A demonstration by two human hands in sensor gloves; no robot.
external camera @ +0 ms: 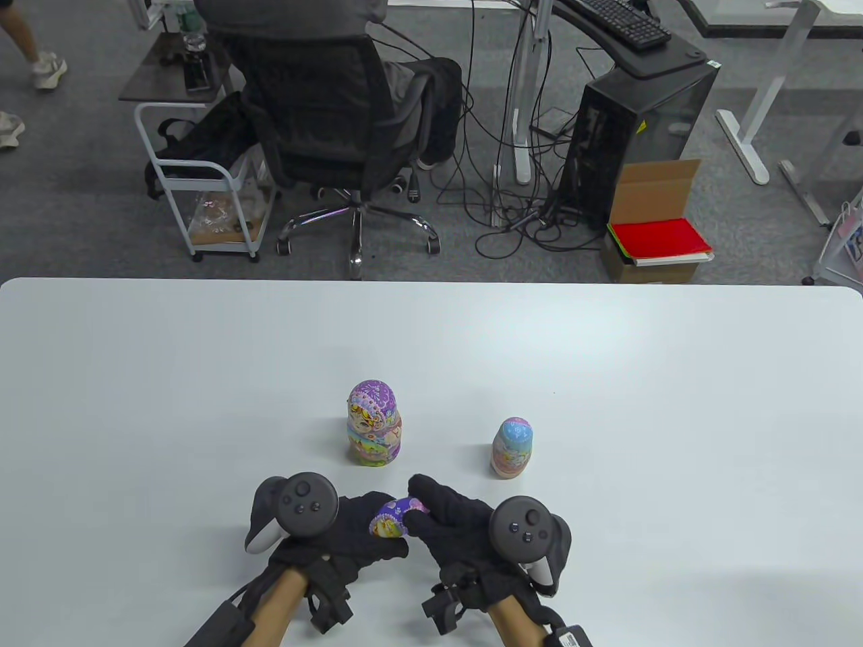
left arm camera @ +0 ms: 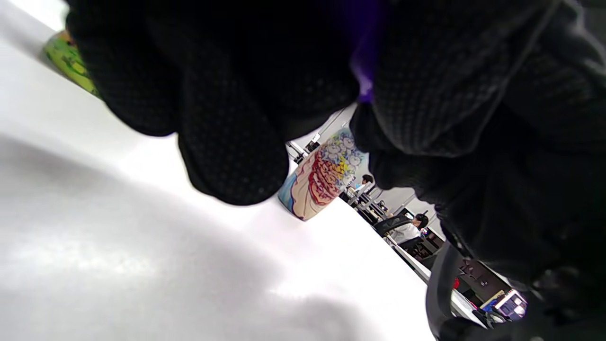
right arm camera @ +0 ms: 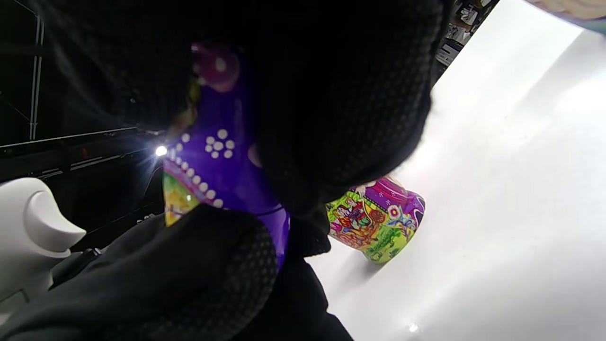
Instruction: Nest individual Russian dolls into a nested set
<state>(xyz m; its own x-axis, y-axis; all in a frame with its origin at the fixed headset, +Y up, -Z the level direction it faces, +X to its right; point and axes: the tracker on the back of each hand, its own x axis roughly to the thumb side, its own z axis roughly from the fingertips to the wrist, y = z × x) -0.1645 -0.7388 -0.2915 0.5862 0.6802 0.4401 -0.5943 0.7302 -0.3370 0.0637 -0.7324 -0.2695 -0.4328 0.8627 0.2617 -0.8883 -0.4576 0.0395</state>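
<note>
Held doll: a small purple doll (external camera: 394, 517) sits between the two gloved hands, near the table's (external camera: 135, 377) front edge and about midway across. It lies tilted on its side, above the surface.
Left hand: the left hand (external camera: 350, 532) grips the doll's left end, fingers (left arm camera: 227, 156) curled round it from below and in front. A grey tracker (external camera: 303, 505) is strapped on its back.
Right hand: the right hand (external camera: 458, 522) clamps the doll's right end, fingers (right arm camera: 341, 118) wrapped over the purple dotted shell (right arm camera: 222, 161). Whether the doll's two halves are joined or parted under the gloves I cannot tell.
Large doll: a taller purple and green doll (external camera: 374, 422) stands upright just beyond the hands, a little left of centre, untouched.
Pale doll: a smaller pink and blue doll (external camera: 512, 447) stands upright to the right of the large one, well apart from it and clear of the right hand.
Beyond the table: a person in a black office chair (external camera: 330, 128), a white cart (external camera: 202, 182) to the left, a computer tower (external camera: 640, 135) and cardboard box (external camera: 654, 222) to the right.
</note>
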